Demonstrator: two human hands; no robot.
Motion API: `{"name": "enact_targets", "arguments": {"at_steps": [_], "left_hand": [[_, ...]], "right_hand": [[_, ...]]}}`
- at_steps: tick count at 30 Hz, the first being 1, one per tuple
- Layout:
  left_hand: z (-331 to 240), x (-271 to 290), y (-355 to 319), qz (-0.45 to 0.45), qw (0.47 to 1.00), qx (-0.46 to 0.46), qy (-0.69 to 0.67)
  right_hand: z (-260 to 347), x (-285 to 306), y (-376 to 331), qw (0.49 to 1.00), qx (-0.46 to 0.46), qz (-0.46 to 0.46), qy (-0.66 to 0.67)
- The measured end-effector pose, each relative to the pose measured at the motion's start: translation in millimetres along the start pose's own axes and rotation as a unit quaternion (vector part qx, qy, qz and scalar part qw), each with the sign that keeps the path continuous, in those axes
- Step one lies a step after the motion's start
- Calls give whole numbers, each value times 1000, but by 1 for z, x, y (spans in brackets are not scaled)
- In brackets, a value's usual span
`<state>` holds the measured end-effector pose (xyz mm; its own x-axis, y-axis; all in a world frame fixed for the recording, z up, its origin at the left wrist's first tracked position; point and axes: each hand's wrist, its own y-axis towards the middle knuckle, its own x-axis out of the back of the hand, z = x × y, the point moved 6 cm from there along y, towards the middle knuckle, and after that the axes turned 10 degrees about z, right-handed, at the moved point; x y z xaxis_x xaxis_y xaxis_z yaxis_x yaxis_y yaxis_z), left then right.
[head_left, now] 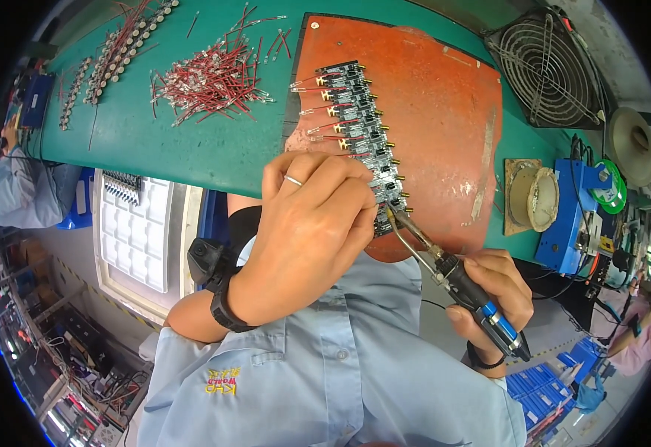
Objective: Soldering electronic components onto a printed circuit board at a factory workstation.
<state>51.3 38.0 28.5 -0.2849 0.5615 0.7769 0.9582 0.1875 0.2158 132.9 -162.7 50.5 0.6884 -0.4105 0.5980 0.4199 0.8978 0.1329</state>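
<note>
A strip of joined black circuit boards (369,128) lies on the worn orange mat (445,104), with brass-coloured pins along its right side. Short red wires with clear ends stick out from the left of its far boards. My left hand (310,227) is over the near part of the strip, fingers pinched together; whatever they hold is hidden. In my right hand (500,287) is a soldering iron (468,287) with a thin metal feed tube beside its tip. The tip reaches the near boards, close to my left fingertips.
A heap of red wires (210,82) lies on the green table mat (214,149). Rightward are a fan (547,67), a round pot (534,197), a blue device (567,216) and a green solder spool (612,186). A white tray (135,238) stands left, near another person's sleeve (13,190).
</note>
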Motion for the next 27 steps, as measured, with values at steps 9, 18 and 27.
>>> {"name": "enact_targets", "arguments": {"at_steps": [9,18,27], "left_hand": [[1,0,0,16,1000,4,-6],[-1,0,1,6,1000,0,-4],[0,2,2,5,1000,-8,-7]], "right_hand": [[8,-2,5,1000,2,18,-21],[12,-1,5,998,0,37,-51],[2,18,-10,985,2,-170,8]]}}
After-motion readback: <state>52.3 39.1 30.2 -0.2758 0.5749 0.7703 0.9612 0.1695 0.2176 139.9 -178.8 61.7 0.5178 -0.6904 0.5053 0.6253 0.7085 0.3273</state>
